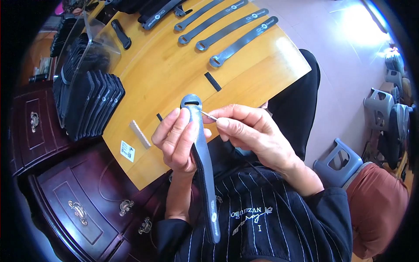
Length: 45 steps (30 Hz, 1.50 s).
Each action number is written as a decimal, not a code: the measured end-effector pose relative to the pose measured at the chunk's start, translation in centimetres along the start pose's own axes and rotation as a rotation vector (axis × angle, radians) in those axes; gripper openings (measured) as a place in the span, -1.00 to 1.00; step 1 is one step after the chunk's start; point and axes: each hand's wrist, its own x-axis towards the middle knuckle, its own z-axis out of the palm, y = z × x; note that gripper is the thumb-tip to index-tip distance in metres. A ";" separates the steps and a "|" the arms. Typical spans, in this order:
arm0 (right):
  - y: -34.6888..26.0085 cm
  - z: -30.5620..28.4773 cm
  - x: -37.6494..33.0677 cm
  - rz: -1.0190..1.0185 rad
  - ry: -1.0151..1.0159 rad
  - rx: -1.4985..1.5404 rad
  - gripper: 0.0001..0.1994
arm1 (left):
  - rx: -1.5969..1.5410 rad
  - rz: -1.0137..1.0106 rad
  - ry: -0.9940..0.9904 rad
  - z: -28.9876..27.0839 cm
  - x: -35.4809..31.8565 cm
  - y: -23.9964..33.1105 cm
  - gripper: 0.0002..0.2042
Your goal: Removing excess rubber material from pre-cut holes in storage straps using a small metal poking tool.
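A left hand (176, 142) grips a grey strap (204, 161) just below its slotted round end, fingers pressed against the face, while the right hand (259, 135) pinches a thin metal pick (208, 115) between thumb and forefinger, its tip at the strap's right side. The slotted end shows against the worktop (152, 72); the tail hangs loose past the near edge, in front of a striped shirt (270, 236).

The likeliest trouble lies at that tip: a smooth face may let it skid, scoring the strap or jabbing the left fingertips close beside it. Gripped at one end alone, the strap could also twist under a sideways push, since nothing steadies the tail. A sweep of the left forearm might drag the label (127, 151) or the pale bar (140, 133) over the worktop's left edge, near which both lie.

Much escapes the lens. Fingers cover the pick's handle, and whether its tip pierces or merely touches cannot be told. The strap's back is out of sight, as is most of the left thumb. The left hand partly hides a small black strip (159, 117). Of four more straps (243, 42) pointing toward the right edge, the farthest is cut off by the frame.
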 end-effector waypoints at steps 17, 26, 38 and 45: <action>1.0 -1.1 0.5 -0.680 0.338 -1.054 -0.74 | -0.046 -0.065 -0.105 1.4 0.0 1.1 -0.68; 1.3 -2.1 1.1 -0.357 0.155 -0.425 -0.77 | -0.123 -0.252 -0.101 1.3 0.0 2.8 -0.73; -1.2 -2.8 -1.0 -0.603 0.100 -0.864 -0.79 | -1.079 -0.994 0.188 2.4 -0.7 4.0 -0.58; -2.3 -2.5 -3.5 -0.648 0.153 -1.017 -0.84 | -0.987 -1.006 0.004 2.0 1.1 6.6 -0.67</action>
